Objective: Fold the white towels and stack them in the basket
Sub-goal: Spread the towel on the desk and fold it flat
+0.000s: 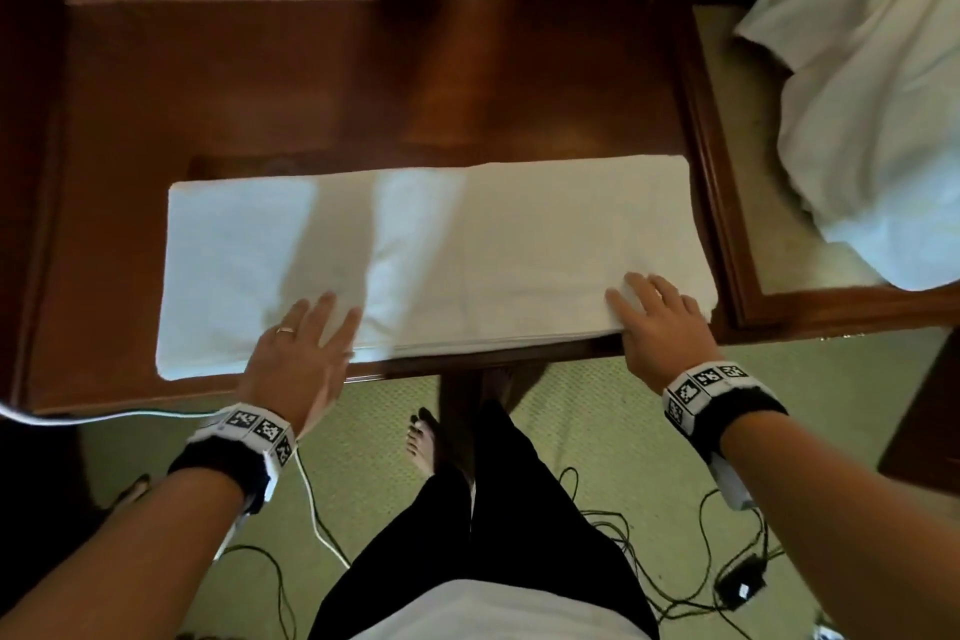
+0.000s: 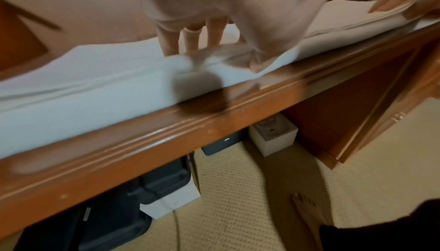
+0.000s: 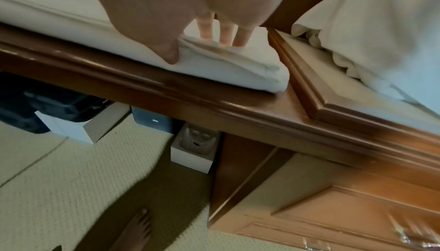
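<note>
The white towel (image 1: 431,255) lies folded into a long strip along the near edge of the wooden desk (image 1: 311,83); tugged forward, it could slide off. The left hand (image 1: 301,348) and right hand (image 1: 657,317) rest on it with straight, spread fingers, holding nothing, so uneven pressure may skew the layers.

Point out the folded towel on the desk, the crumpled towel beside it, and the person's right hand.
folded towel (image 1: 519,250), head view, on its flat top, middle.
crumpled towel (image 1: 872,120), head view, on the heaped cloth's middle.
right hand (image 1: 660,322), head view, on the back of the hand.
</note>
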`<move>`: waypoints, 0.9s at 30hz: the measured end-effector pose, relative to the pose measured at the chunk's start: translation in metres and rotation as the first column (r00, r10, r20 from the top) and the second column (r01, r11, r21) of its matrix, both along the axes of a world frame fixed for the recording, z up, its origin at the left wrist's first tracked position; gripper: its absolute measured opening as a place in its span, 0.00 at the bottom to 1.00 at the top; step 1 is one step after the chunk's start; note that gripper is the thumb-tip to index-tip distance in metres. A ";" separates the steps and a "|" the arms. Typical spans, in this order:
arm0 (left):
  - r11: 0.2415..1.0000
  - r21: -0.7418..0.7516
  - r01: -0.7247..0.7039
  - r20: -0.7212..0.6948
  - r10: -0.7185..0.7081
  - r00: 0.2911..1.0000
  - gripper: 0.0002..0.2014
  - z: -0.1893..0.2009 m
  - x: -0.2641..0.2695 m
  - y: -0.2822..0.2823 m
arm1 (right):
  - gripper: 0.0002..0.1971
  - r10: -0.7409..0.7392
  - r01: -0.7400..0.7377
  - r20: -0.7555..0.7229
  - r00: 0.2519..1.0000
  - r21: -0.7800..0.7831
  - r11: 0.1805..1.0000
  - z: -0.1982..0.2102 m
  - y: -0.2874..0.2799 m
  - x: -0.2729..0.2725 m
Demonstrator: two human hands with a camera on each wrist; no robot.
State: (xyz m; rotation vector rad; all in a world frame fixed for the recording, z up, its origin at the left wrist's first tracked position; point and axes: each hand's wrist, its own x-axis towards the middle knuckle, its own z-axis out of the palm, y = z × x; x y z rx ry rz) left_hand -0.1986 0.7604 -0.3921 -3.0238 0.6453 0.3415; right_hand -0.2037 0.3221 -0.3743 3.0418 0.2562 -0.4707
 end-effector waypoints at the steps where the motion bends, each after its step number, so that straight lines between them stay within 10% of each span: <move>1: 1.000 -0.007 -0.013 -0.041 0.012 0.999 0.27 0.000 0.003 -0.002 | 0.30 -0.006 0.007 -0.039 0.999 0.033 0.999 -0.004 -0.002 0.004; 8: 0.970 -0.232 -0.075 -0.013 0.074 0.997 0.30 0.000 0.024 0.007 | 0.26 -0.065 0.060 0.010 0.998 0.260 0.964 -0.011 -0.013 0.044; 13: 0.992 -0.128 -0.015 -0.080 0.005 0.997 0.44 -0.013 -0.006 0.009 | 0.39 0.026 -0.019 -0.034 0.999 0.185 0.983 -0.024 -0.028 0.025; 27: 0.958 0.046 -0.282 -0.102 0.286 0.953 0.29 -0.002 -0.007 0.082 | 0.29 0.238 -0.243 0.051 0.970 0.239 0.940 -0.021 0.088 0.041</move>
